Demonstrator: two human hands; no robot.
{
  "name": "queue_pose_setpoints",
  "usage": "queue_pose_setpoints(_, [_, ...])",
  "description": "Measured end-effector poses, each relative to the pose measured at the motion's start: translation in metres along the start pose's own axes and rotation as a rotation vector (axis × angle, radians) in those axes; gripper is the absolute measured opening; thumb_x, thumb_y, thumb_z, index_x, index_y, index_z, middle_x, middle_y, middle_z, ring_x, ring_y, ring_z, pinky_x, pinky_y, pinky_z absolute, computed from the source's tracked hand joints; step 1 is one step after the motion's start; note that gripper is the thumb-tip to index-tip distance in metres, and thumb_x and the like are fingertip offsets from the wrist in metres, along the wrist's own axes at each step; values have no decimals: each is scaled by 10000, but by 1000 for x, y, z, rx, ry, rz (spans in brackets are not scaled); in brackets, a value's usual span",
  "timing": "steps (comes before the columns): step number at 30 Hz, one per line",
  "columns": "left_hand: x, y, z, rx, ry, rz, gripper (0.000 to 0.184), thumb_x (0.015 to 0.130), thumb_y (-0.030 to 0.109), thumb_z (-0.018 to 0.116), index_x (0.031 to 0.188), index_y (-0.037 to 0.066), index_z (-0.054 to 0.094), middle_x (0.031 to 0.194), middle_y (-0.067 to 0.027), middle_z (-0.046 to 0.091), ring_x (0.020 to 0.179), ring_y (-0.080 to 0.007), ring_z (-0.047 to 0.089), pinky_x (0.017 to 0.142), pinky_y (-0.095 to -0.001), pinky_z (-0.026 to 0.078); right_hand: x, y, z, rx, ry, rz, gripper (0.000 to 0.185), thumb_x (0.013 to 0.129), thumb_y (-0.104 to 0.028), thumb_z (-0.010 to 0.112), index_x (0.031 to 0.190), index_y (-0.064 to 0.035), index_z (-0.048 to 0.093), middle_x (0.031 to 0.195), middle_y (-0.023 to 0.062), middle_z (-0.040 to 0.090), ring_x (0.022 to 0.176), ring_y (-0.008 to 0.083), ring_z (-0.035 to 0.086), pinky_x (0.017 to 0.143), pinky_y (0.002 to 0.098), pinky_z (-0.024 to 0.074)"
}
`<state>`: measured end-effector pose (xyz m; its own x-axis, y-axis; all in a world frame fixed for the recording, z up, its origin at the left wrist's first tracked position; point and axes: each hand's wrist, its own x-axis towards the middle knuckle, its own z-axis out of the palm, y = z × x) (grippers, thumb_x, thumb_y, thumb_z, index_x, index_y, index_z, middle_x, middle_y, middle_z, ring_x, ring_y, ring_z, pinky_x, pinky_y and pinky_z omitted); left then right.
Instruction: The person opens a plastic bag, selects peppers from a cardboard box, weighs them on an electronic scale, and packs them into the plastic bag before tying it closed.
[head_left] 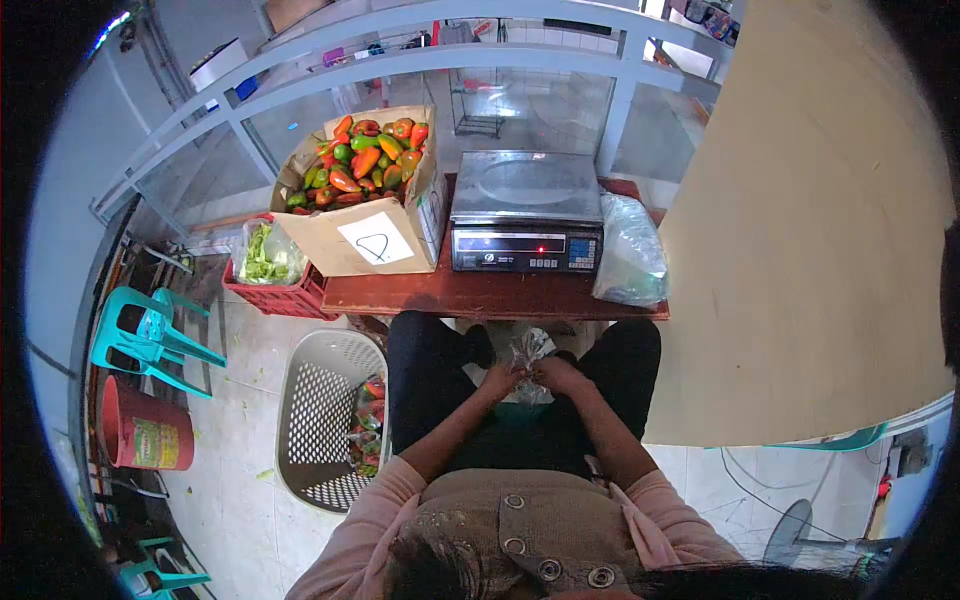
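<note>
Between my knees, my left hand [503, 380] and my right hand [556, 376] are closed on a clear plastic bag [532, 346], which sticks up above them. Whether anything is inside the bag cannot be made out. On the red-brown bench before me, a cardboard box [318, 243] is heaped with red, orange and green peppers [366, 160]. Right of it sits a digital scale [525, 210] with a bare metal plate and a lit red dot. A stack of clear plastic bags [632, 250] lies at the bench's right end.
By my left leg stands a beige laundry-style basket [312, 400] with bagged peppers [368, 425]. A red crate [285, 294] holds bagged greens [268, 255]. Teal chairs [140, 335] and a red bucket [148, 425] are farther left. A large tan board [800, 230] rises at right, near a fan [790, 530].
</note>
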<state>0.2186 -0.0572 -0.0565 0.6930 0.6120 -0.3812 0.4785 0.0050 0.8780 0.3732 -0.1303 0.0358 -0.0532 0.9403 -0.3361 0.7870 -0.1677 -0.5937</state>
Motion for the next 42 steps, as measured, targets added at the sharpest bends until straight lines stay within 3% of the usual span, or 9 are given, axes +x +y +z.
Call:
queue_pose_setpoints(7, [-8, 15, -6, 146, -15, -27, 323, 872, 318, 527, 1057, 65, 606, 878, -130, 628, 804, -240, 588, 749, -377, 450, 18, 30, 26, -106, -48, 25, 251, 843, -199, 539, 1042, -73, 624, 1021, 158, 626, 903, 304, 603, 791, 410, 466])
queue_pose_setpoints(10, [1, -7, -1, 32, -13, 152, 337, 870, 329, 535, 1064, 64, 609, 907, -141, 626, 825, -239, 590, 749, -374, 450, 6, 6, 6, -62, -60, 62, 250, 845, -182, 535, 1055, -75, 620, 1044, 155, 619, 922, 298, 599, 804, 405, 464])
queue_pose_setpoints(19, [7, -9, 0, 36, -44, 1, 328, 860, 277, 556, 1085, 41, 589, 930, -89, 630, 815, -204, 578, 733, -351, 451, 3, 6, 5, -41, -66, 46, 254, 845, -192, 544, 1040, -47, 615, 1017, 167, 621, 908, 304, 603, 793, 410, 467])
queue_pose_setpoints(23, [-24, 39, -11, -27, -29, -20, 327, 859, 282, 548, 1079, 42, 584, 902, -90, 616, 793, -197, 560, 725, -356, 450, 13, 17, 14, -76, -96, 61, 256, 832, -202, 557, 1023, -43, 617, 980, 177, 628, 884, 316, 609, 777, 422, 470])
queue_pose_setpoints(27, [-17, 34, -12, 71, -85, -39, 338, 860, 299, 537, 1071, 40, 588, 899, -102, 610, 795, -194, 557, 721, -357, 449, 14, 23, 22, -100, -8, 5, 250, 832, -216, 558, 1006, -48, 622, 944, 178, 634, 857, 320, 612, 754, 424, 468])
queue_pose_setpoints(31, [-16, 24, -7, 27, -36, -10, 324, 857, 294, 538, 1055, 45, 603, 878, -111, 619, 798, -201, 562, 719, -366, 447, 18, 29, 21, -57, -98, 36, 272, 861, -262, 531, 1003, -50, 625, 945, 168, 637, 845, 312, 612, 741, 408, 464])
queue_pose_setpoints(36, [-11, 16, -4, 10, -16, 12, 321, 854, 309, 540, 1043, 60, 611, 848, -138, 623, 782, -254, 584, 709, -397, 452, 7, 6, 7, -15, -90, 115, 318, 878, -320, 511, 1008, -54, 627, 959, 162, 637, 857, 305, 610, 755, 407, 461])
queue_pose_setpoints(40, [5, -7, -1, 130, -31, 53, 342, 846, 346, 557, 1031, 64, 616, 839, -150, 627, 774, -299, 600, 695, -415, 458, 1, 0, 0, -13, -42, 12, 336, 874, -319, 519, 1030, -38, 616, 995, 170, 626, 893, 313, 602, 785, 417, 456])
queue_pose_setpoints(42, [8, -18, 2, 53, 34, 219, 346, 849, 351, 546, 1033, 65, 614, 842, -152, 630, 774, -310, 605, 693, -428, 458, 4, 1, -1, -114, -63, 14, 341, 870, -309, 527, 1044, -27, 607, 1016, 173, 619, 915, 316, 596, 801, 419, 452])
